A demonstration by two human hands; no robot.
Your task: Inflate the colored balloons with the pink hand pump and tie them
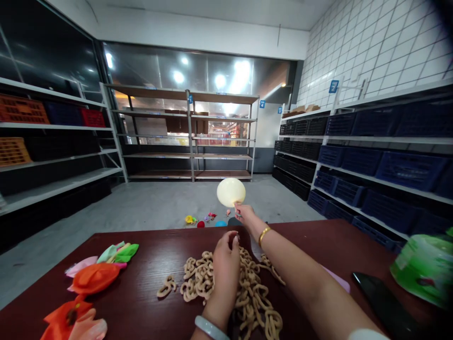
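A round, pale yellow balloon (231, 191) is held out past the far edge of the table. My right hand (244, 212), with a gold bangle at the wrist, pinches its neck at the bottom. Closer in, my left hand (226, 257) hovers over a pile of tan, rope-like loops (200, 278). Its fingers are curled together at the tips; whatever may be between them is hidden. A smaller clump of loops (167, 286) lies apart to the left. Limp balloons in orange (95, 278), green (127, 253) and pink rest on the left side of the table.
The dark red table (148, 264) carries a black phone (380, 300) and a green-and-white package (423, 269) at the right. Small coloured items, including a yellow one (188, 219), lie on the floor beyond. Shelves with crates (410, 167) line the walls.
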